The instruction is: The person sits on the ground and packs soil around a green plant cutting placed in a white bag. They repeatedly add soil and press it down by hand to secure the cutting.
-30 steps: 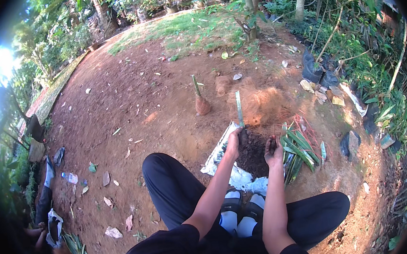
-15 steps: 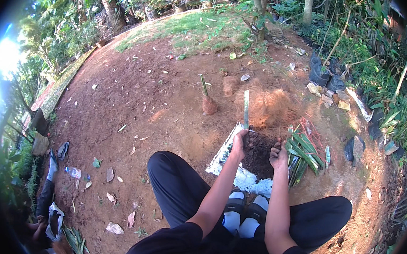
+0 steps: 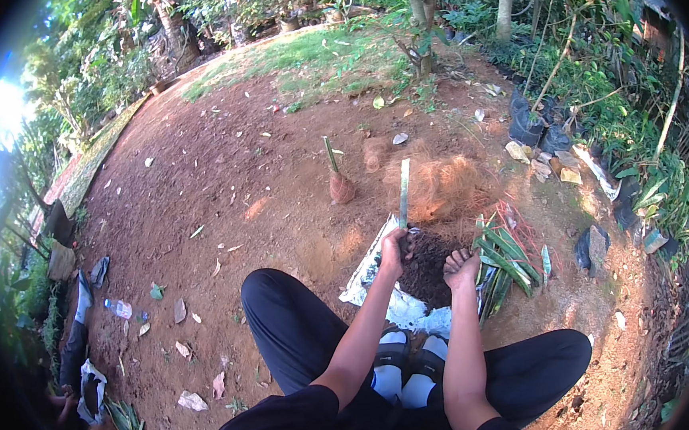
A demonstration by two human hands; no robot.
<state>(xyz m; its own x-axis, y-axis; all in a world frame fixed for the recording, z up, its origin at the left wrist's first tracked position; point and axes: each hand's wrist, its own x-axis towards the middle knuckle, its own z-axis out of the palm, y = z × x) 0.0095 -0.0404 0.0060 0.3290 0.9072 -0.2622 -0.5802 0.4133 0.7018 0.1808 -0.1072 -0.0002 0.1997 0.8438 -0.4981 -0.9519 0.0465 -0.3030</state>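
My left hand [image 3: 396, 253] is closed around the lower end of a long, flat green leaf cutting [image 3: 404, 187], which points upward and away from me. My right hand [image 3: 460, 269] is curled up at the right edge of a heap of dark soil [image 3: 426, 267]; what its fingers hold, if anything, is hidden. The soil lies on an opened white sack [image 3: 407, 308] in front of my feet. Beyond it stands a brown fibre-wrapped ball [image 3: 342, 189] with a green leaf sticking up from it. A loose pile of brown coconut fibre [image 3: 446, 185] lies past my hands.
Cut green leaves [image 3: 508, 253] lie right of the soil, beside red string [image 3: 528, 234]. Black plant bags [image 3: 525, 129] and stones line the right side. At far left are a plastic bottle [image 3: 118, 308] and another person's leg [image 3: 75, 342].
My right hand has rolled over, its back now more upward, and stays beside the soil. My left hand still holds the leaf cutting. The whole view has shifted slightly.
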